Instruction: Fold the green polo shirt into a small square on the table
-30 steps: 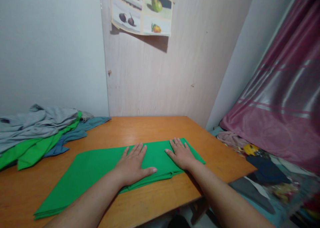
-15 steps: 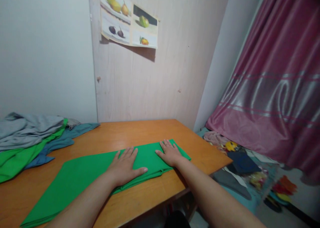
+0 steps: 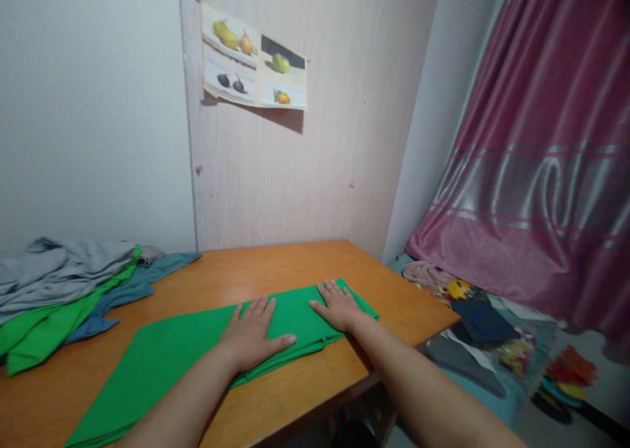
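A green cloth [image 3: 172,353], folded into a long layered strip, lies across the wooden table [image 3: 290,264]. Flat on its middle rests my left hand [image 3: 253,336], fingers spread and thumb pointing right. My right hand [image 3: 338,305] lies on the cloth near its right end, fingers stretched out too. Both palms touch the fabric without gripping it. Folded layers show along the near edge, between and below the hands. My left forearm covers part of the cloth's near left side.
On the table's left is a heap of clothes: a grey garment [image 3: 63,264], a bright green one [image 3: 44,343] and a blue one [image 3: 132,284]. Right of the table, a lower surface holds a dark folded item [image 3: 485,320] and a grey item [image 3: 462,363]. A pink curtain [image 3: 531,107] hangs there.
The view has shifted slightly, so the whole scene sits a little lower in the picture. Both hands stay in the same places on the green cloth.
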Demonstrator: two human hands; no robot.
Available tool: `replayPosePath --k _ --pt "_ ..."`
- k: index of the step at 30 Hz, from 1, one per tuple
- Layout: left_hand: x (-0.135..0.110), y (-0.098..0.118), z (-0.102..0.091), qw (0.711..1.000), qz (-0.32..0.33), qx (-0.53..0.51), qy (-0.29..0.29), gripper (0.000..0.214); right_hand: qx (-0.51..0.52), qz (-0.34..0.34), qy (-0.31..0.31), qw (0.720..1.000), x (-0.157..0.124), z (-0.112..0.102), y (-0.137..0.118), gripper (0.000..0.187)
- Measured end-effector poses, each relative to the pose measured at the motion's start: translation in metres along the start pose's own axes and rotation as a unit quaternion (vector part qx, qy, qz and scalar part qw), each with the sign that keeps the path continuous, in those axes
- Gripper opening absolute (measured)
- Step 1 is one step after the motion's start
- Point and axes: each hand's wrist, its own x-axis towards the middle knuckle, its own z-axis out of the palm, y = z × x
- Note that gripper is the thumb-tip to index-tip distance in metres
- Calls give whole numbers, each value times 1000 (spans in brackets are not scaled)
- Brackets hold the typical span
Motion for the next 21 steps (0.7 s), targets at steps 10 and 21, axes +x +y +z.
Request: replayPosePath --k 10,21 --pt "2 -3 5 1000 9 -9 4 112 -8 6 -3 1000 2 1 1 88" --pt "-1 1 3 1000 16 -19 5 111 -18 5 4 1000 1 1 2 86"
